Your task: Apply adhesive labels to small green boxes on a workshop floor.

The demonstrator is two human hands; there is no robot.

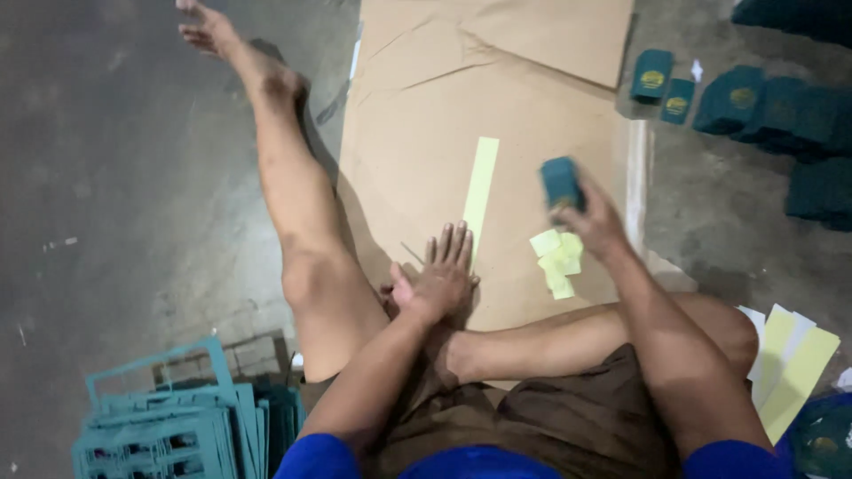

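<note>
1. Risk — the small teal box (561, 183), held in the air above the loose yellow slips (557, 262), may slip out, as the right hand (595, 222) pinches only its lower end.
2. Left hand (441, 279) lies flat and spread on the cardboard sheet (399, 133) beside the long yellow strip (480, 188) — holding nothing.

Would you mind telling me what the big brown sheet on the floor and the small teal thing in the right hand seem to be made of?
The brown sheet looks like matte kraft paper or thin cardboard: creases and folded flaps show. The small teal thing in the right hand is blurred; probably folded printed card, like the teal boxes nearby.
</note>
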